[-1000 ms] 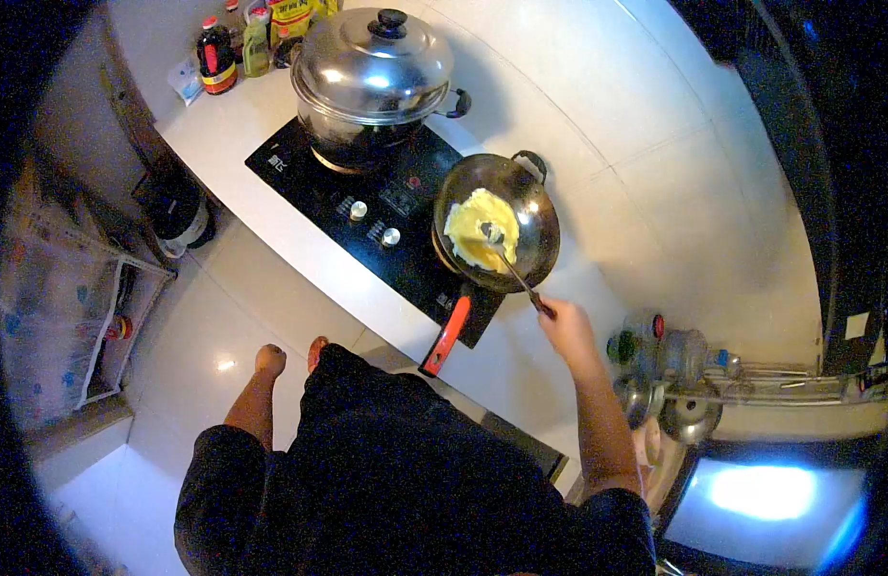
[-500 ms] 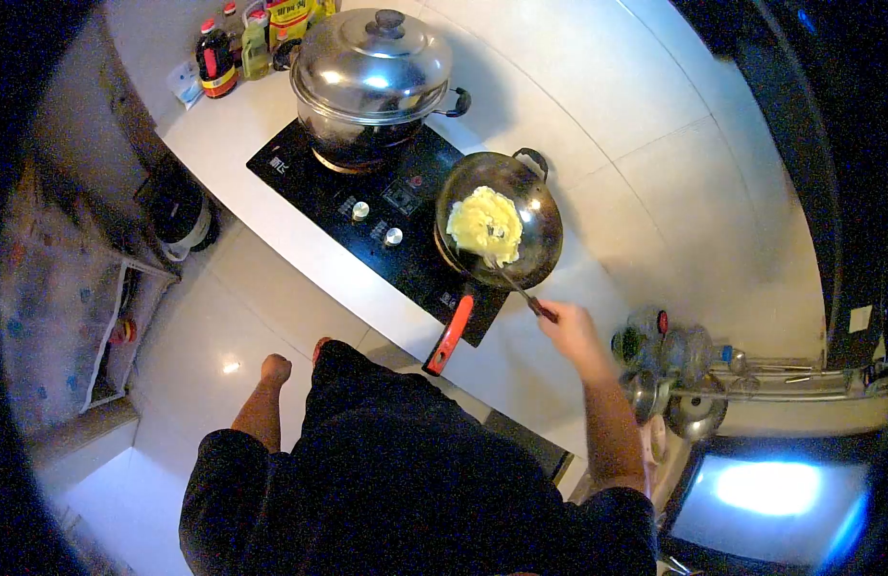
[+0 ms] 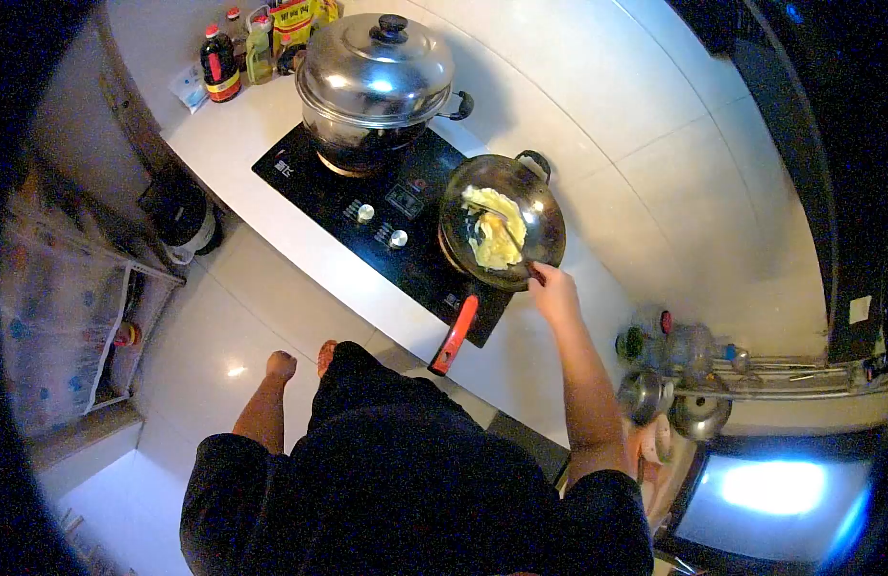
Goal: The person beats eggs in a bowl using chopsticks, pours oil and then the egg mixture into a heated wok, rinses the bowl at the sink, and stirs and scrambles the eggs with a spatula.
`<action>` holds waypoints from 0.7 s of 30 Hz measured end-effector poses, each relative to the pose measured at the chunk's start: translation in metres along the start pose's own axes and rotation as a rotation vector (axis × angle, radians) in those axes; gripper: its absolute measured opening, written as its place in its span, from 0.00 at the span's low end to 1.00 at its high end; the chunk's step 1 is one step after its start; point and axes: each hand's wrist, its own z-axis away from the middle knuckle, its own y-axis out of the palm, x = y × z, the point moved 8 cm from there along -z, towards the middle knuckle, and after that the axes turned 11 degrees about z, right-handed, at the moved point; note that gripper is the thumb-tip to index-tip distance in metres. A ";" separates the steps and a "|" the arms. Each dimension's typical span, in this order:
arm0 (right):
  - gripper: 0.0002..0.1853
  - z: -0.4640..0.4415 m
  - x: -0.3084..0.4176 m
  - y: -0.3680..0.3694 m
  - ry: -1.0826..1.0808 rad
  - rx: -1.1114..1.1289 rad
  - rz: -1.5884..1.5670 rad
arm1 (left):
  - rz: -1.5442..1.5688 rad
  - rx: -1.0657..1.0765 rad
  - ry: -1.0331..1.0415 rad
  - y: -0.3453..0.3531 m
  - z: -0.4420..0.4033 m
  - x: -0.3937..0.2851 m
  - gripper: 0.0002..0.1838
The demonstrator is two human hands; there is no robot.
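Observation:
My right hand (image 3: 556, 291) is closed around the dark handle of a spatula (image 3: 513, 242), whose metal end reaches into the egg. The yellow cooked egg (image 3: 497, 252) lies in a dark wok (image 3: 550, 216), folded and split around a bare patch of metal. The wok sits on the right side of a black cooktop (image 3: 319, 206), its red handle (image 3: 454, 336) pointing toward my body. Down at my side, above the floor, my left hand (image 3: 281, 366) is curled into a fist with nothing visible in it.
A large lidded steel pot (image 3: 377, 72) stands on the left burner. Behind it are a dark sauce bottle (image 3: 219, 65), an oil bottle (image 3: 259, 53) and a yellow packet (image 3: 292, 21). To the right, a metal rack (image 3: 799, 384) stands near bowls and a steel lid (image 3: 701, 413).
My right hand has moved left and up toward the wok, pushing the spatula further in. The egg has gone from a rounded mass to a folded, parted shape. My left hand stays low.

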 end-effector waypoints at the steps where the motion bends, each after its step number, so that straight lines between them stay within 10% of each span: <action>1: 0.16 0.006 -0.014 0.006 0.033 0.092 0.049 | 0.074 -0.038 0.013 -0.004 0.003 -0.013 0.14; 9: 0.16 0.016 -0.003 0.006 -0.043 0.101 0.117 | -0.038 0.055 -0.227 -0.019 0.051 -0.023 0.15; 13: 0.15 0.009 -0.012 0.000 0.013 0.037 0.101 | -0.113 0.047 0.009 0.008 0.019 -0.005 0.16; 18: 0.16 0.030 -0.004 0.002 0.036 0.154 0.064 | 0.419 -0.434 0.377 -0.117 0.046 -0.175 0.13; 21: 0.16 0.015 -0.003 0.011 0.047 0.092 0.050 | 0.473 -0.305 0.546 -0.162 0.033 -0.302 0.14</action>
